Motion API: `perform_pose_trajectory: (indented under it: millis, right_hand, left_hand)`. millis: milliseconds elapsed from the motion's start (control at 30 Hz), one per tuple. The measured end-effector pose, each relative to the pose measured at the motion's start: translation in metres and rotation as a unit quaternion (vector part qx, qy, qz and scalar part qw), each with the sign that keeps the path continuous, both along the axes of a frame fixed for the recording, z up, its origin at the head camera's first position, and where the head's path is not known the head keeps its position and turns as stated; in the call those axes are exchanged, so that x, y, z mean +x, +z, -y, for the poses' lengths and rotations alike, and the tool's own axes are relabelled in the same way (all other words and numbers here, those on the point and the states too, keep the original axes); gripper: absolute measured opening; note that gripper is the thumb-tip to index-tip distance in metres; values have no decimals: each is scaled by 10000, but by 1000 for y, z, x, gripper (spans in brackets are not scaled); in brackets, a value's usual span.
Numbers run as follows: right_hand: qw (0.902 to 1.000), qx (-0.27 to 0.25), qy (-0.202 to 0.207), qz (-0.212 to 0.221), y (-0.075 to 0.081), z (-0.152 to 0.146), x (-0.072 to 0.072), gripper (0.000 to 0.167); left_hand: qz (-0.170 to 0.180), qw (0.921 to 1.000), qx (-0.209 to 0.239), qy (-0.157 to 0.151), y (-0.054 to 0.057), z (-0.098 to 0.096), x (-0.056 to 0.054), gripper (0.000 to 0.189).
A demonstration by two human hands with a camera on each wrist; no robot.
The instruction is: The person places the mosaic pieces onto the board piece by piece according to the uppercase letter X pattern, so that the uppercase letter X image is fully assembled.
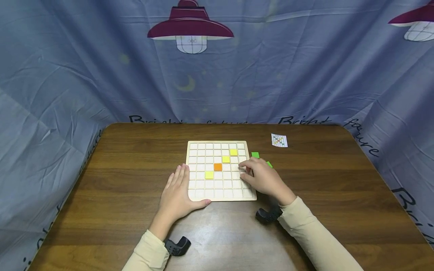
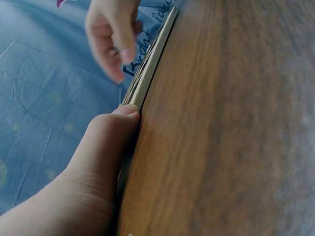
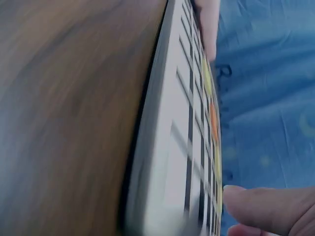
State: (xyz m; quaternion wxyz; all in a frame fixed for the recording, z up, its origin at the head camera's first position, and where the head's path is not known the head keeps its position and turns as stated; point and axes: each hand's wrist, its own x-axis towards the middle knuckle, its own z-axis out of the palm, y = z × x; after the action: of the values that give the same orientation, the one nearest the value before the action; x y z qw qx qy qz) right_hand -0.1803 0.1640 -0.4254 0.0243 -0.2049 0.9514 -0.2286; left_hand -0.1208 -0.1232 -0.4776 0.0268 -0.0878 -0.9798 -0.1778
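At the table's (image 1: 135, 158) centre, the left hand (image 1: 178, 194) lies flat, fingers relaxed, against the grid board's (image 1: 200, 192) left edge; the right hand (image 1: 262, 177), fingers curled, touches cells near its right edge, whether pinching anything cannot be told. Green tiles (image 1: 255, 154) lie just beyond.

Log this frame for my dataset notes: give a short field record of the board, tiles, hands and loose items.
board: wooden grid board on a brown table
tiles on board: three yellow tiles, one orange tile
left hand: left hand lies flat against the board's left edge
right hand: right hand has its fingers curled over the board's right side; whether it holds anything is hidden
loose items: green tiles right of the board; pattern card further back
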Motion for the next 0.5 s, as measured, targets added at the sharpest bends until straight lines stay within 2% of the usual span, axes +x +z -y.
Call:
perform_pose_trajectory:
  millis: [200,367,500]
  right_hand:
    - [9987,417,-256,162,-4,-30,4,35]
    - [9993,229,-232,181,-10,-40,7,28]
    - [9994,158,-239,191,-11,-45,8,30]
  left_hand:
    - [-101,9999,47,-1,-2,1,0,136]
    - [-112,9999,89,-21,-3,1,0,137]
    - [-103,9999,72,-25,-2,1,0,137]
